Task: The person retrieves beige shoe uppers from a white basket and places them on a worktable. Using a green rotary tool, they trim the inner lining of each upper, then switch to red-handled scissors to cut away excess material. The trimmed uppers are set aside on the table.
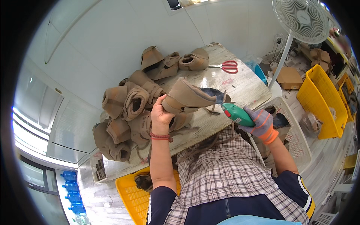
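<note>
My left hand [161, 113], bare with a red cord bracelet at the wrist, is closed round a tan, fleece-lined shoe upper [188, 95] above the table. A dark piece of material [213, 93] hangs at the upper's right end. My right hand [261, 124] wears a grey and orange glove and grips a green handheld electric cutter [238, 114]. The cutter's head points left and is close to the dark material; whether it touches cannot be made out. Several more tan shoe uppers [135, 103] lie piled on the table's left side and along the wall.
Red-handled scissors [229, 67] lie on the worn pale table [240, 88]. A white crate [303, 144] with material inside stands by my right arm, a yellow crate [125, 191] under the table's near left. Yellow baskets [318, 101], a cardboard box [289, 77] and a standing fan [302, 18] are at right.
</note>
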